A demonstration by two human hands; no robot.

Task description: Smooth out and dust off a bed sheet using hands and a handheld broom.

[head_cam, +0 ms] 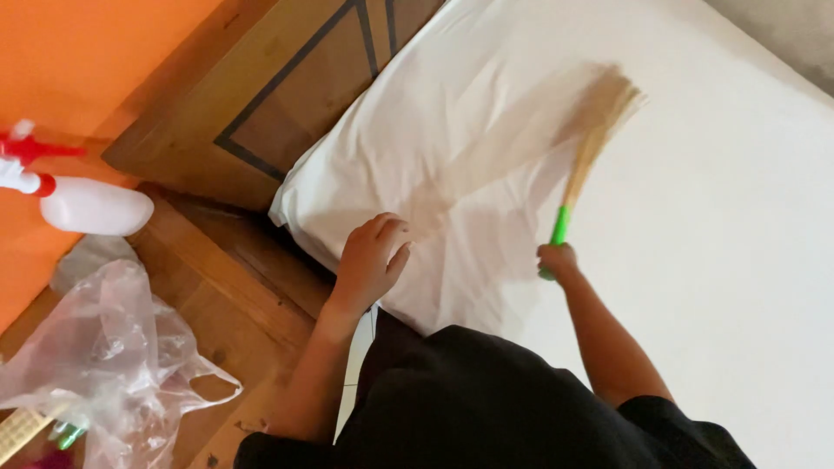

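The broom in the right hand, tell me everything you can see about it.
The hand broom is a bundle of pale straw-coloured bristles bound into a bright green handle. The right hand grips the handle's lower end, closed around it. The broom points up and to the right from that hand, its bristle tips fanning out over the white bedsheet. The bristles are motion-blurred, with a faint smear stretching left across the sheet. Whether the tips touch the sheet cannot be told.
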